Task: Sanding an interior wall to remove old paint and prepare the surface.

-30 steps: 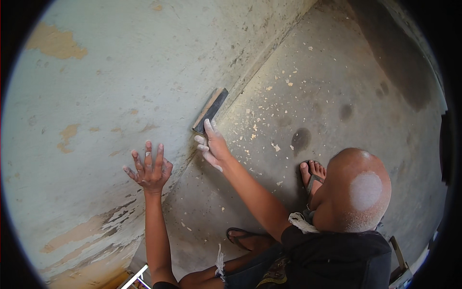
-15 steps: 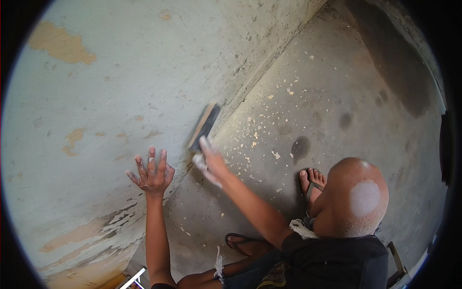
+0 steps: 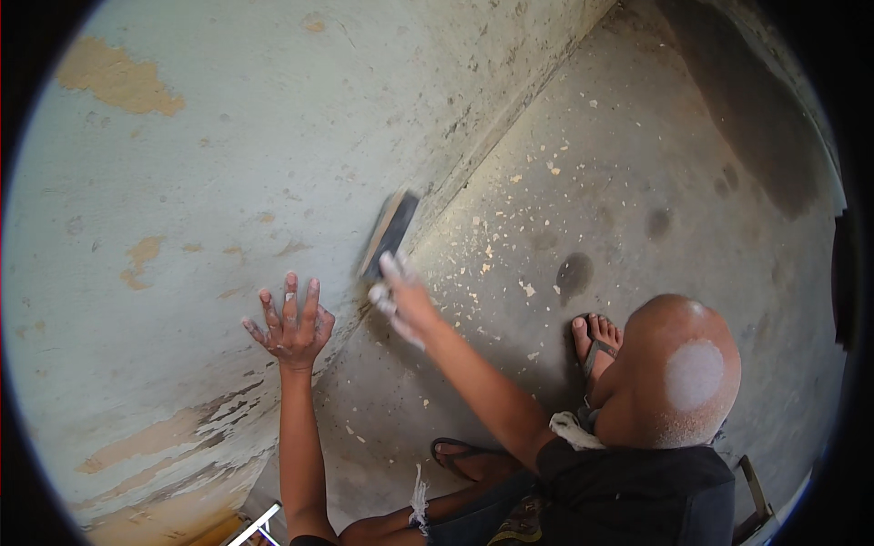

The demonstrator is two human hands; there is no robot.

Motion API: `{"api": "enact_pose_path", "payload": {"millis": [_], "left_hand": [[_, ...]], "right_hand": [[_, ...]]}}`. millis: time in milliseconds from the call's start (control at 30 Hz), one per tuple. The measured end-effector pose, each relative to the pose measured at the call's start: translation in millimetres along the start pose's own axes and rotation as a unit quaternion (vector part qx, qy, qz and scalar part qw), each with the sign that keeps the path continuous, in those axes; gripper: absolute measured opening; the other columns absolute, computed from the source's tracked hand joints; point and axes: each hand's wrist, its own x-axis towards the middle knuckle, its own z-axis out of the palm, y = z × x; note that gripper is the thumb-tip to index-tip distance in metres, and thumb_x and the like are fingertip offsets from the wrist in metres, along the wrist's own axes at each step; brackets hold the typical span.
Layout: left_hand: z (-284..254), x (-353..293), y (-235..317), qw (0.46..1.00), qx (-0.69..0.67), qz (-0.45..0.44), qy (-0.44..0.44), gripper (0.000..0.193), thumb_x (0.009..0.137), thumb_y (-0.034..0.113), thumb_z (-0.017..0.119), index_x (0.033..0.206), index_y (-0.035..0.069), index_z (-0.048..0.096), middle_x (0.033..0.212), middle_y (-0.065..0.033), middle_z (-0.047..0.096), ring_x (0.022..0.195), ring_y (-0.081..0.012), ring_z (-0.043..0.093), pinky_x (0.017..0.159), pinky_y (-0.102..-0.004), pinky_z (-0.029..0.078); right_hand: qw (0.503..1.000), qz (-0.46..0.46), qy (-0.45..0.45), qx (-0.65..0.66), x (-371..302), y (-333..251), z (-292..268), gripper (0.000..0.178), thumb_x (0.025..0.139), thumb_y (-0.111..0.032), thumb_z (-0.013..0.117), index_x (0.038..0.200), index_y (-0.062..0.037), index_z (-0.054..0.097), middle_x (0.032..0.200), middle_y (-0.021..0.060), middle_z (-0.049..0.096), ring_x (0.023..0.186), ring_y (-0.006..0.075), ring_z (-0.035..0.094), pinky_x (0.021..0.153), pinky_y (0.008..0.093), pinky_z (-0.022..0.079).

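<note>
Many flakes (image 3: 528, 289) on floor (image 3: 628, 182) | sandalled foot (image 3: 597, 348) nearby | block (image 3: 392, 235) at wall (image 3: 209, 182)

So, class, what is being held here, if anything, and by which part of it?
The right hand holds the long dark-and-tan block by its near end; the left hand, fingers spread at the wall, holds nothing.

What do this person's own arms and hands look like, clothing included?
Black sleeves leave both forearms bare. The left hand and right hand are ungloved, with whitish residue on the fingers. No watch or bracelet shows.
</note>
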Motion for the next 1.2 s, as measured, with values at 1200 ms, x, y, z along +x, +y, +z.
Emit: {"api": "enact_pose_path", "payload": {"millis": [1200], "left_hand": [[0.9,4.8,4.7,1.000,-0.004,-0.003,0.001,0.051,0.074,0.031,0.061,0.125,0.038,0.061,0.141,0.0073,0.053,0.144,-0.0293,0.028,0.118,-0.0559,-0.002]], "right_hand": [[0.998,-0.042,-0.037,0.032,19.2,-25.3,-17.8,0.068,0.099,-0.033,0.054,0.151,-0.0155,0.013,0.108,0.0015,0.044,0.062,0.0054,0.048,0.042,0.0152,0.034]]}}
